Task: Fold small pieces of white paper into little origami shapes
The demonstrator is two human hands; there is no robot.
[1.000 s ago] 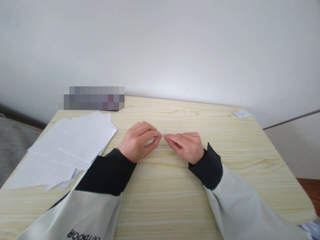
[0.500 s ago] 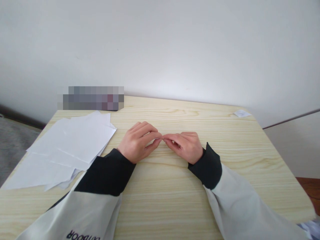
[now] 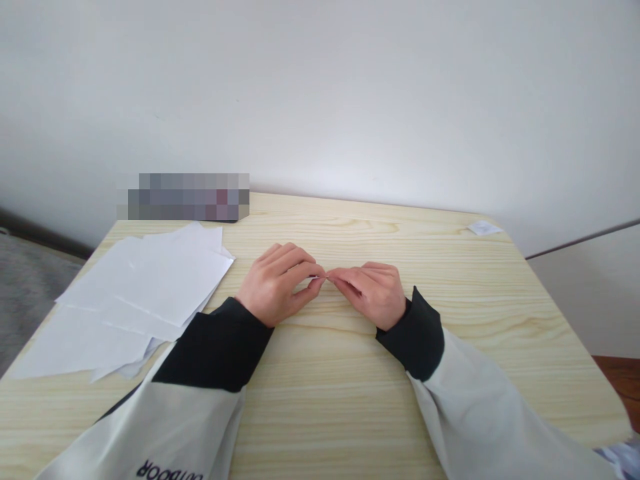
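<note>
Over the middle of the table [image 3: 330, 400], my left hand [image 3: 279, 283] is closed in a pinch, thumb against forefinger. Facing it, my right hand [image 3: 374, 292] pinches in the same way, and the fingertips of both hands meet. A thin pale sliver shows at the left fingertips, too small to name; the fingers hide the rest. Left of my left hand lies a loose pile of white paper sheets [image 3: 165, 273], partly under my left sleeve.
A blurred-out object [image 3: 185, 199] stands at the back left of the table, by the white wall [image 3: 350, 93]. Near the back right corner lies a small whitish piece [image 3: 484, 228], seemingly folded paper. Some bluish-white material [image 3: 625, 457] shows beyond the right edge.
My fingertips have shifted very slightly while staying together in their pinch. The sheets and the other things lie as before.
</note>
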